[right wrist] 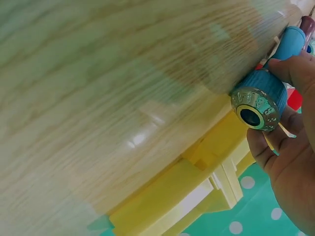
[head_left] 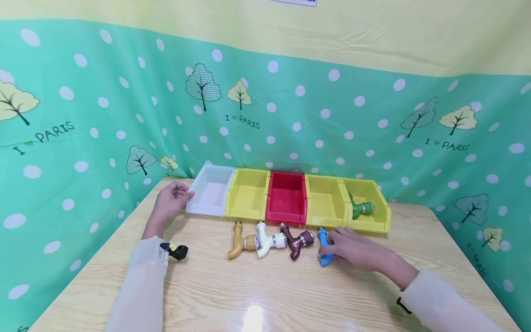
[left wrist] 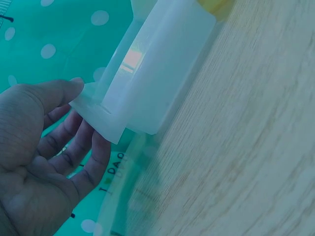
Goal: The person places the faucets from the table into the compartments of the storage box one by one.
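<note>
My left hand (head_left: 169, 203) pinches the left rim of the white bin (head_left: 210, 193), thumb above and fingers below, as the left wrist view shows. On the right, my right hand (head_left: 348, 249) grips a blue tap (head_left: 323, 253) in front of the bins; its ribbed handle (right wrist: 263, 86) with a metal collar shows between thumb and fingers in the right wrist view. To its left lie a maroon tap (head_left: 296, 242), a white tap (head_left: 269, 241) and a tan-yellow tap (head_left: 240, 242) in a row. A green tap (head_left: 362, 209) lies in the rightmost yellow bin (head_left: 382, 221).
Between the white bin and the rightmost one stand a yellow bin (head_left: 248, 193), a red bin (head_left: 286, 196) and another yellow bin (head_left: 325, 196), side by side. A patterned green curtain (head_left: 298, 120) hangs behind the wooden table (head_left: 215, 295).
</note>
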Demonstrator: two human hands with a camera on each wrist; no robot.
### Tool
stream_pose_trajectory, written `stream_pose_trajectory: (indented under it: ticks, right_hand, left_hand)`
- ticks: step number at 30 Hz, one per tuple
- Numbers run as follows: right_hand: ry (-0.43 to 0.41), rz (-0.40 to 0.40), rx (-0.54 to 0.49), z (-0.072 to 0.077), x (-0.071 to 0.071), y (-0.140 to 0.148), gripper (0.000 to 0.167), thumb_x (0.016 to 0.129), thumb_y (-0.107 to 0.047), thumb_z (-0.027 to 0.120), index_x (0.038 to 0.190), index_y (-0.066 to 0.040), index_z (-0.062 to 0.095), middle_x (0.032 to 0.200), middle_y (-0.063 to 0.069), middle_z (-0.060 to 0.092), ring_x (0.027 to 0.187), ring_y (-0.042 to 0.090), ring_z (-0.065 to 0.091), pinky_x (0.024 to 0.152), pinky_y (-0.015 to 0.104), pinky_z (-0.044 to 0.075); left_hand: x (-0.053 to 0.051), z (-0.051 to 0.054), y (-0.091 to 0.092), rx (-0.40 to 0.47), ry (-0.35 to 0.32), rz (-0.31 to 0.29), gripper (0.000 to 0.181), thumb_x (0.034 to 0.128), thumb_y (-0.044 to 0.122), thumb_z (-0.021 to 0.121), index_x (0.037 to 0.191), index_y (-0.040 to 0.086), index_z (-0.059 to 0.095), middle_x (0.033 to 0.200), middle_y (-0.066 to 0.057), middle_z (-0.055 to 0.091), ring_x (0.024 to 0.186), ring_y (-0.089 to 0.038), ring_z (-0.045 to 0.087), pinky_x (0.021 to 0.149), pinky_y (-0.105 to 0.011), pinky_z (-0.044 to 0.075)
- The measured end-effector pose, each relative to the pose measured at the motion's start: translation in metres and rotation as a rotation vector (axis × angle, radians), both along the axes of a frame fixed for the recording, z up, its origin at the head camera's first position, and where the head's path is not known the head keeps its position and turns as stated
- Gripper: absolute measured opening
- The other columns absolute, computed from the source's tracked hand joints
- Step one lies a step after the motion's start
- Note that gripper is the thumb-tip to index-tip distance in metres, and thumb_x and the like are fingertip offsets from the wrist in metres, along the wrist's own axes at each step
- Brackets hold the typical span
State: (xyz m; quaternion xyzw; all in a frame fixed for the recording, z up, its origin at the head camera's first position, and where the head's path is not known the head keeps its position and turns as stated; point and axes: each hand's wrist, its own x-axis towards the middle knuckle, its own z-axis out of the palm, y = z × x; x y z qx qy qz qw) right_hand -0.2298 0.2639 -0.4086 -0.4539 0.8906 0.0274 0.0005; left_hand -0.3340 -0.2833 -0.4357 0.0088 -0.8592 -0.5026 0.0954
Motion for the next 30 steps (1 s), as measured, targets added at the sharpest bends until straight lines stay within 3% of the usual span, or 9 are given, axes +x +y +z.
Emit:
stream_pose_trajectory:
  ticks: [7,13,23,30]
  right_hand:
    - [0.062,0.042,-0.041,0.010,0.006,0.003,0.039,0.093,-0.011,0.076,0.120,-0.037,0.067,0.108,-0.001,0.059,0.094,0.016,0.047,0.080,0.035,0.048]
    - [0.156,0.036,-0.039,0.025,0.003,0.005,0.039,0.090,-0.011,0.078,0.118,-0.036,0.066,0.105,-0.002,0.058,0.090,0.015,0.045,0.075,0.031,0.044]
    - [0.146,-0.042,-0.049,0.044,-0.016,0.004,0.042,0.089,-0.007,0.077,0.117,-0.036,0.067,0.105,-0.001,0.056,0.094,0.019,0.045,0.078,0.035,0.040]
    - [0.152,-0.057,-0.068,0.049,-0.037,-0.001,0.043,0.088,-0.003,0.074,0.115,-0.035,0.065,0.104,0.001,0.057,0.090,0.019,0.043,0.074,0.034,0.038]
  left_hand:
    - [-0.001,0.002,0.001,-0.006,-0.002,-0.009,0.044,0.1004,0.034,0.068,0.124,0.000,0.054,0.113,-0.017,0.058,0.096,-0.026,0.058,0.075,-0.032,0.062]
    - [-0.001,0.001,-0.002,0.002,-0.003,-0.012,0.044,0.1006,0.034,0.067,0.124,-0.001,0.054,0.114,-0.018,0.057,0.098,-0.028,0.058,0.072,-0.028,0.061]
    - [-0.001,-0.002,-0.003,0.000,0.011,-0.013,0.045,0.1007,0.035,0.067,0.125,-0.001,0.054,0.114,-0.018,0.056,0.098,-0.028,0.058,0.073,-0.027,0.061]
    - [-0.002,-0.002,-0.003,0.003,0.006,-0.017,0.045,0.1007,0.035,0.067,0.125,-0.001,0.054,0.115,-0.018,0.056,0.098,-0.028,0.058,0.073,-0.028,0.061]
